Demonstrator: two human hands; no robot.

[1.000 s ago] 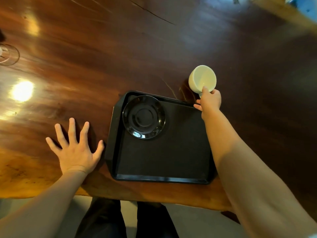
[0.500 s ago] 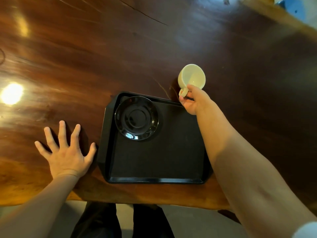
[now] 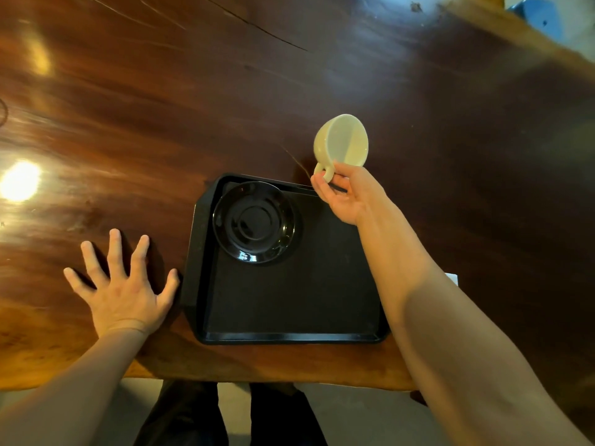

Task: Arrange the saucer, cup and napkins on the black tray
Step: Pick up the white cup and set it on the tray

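Observation:
The black tray [image 3: 289, 304] lies at the near edge of the dark wooden table. A glossy black saucer [image 3: 254, 222] rests in its far left corner. My right hand [image 3: 349, 196] pinches the handle of a cream cup [image 3: 342, 140], which hangs tilted in the air above the tray's far right edge, its mouth turned toward me. Flat on the table, my left hand [image 3: 124, 289] spreads its fingers, the thumb touching the tray's left rim. A small white corner of a napkin [image 3: 452, 278] peeks out right of my right forearm; the arm hides the rest of it.
The wooden table [image 3: 225, 91] stretches far and left, with bright lamp glare [image 3: 19, 181] on its left side. A blue object [image 3: 544, 17] sits beyond the table's far right edge. My dark-trousered legs [image 3: 193, 413] show below the near edge.
My right hand has carried the cup leftward and rotated, so the palm faces up and the cup tilts more. The left hand stays flat on the table.

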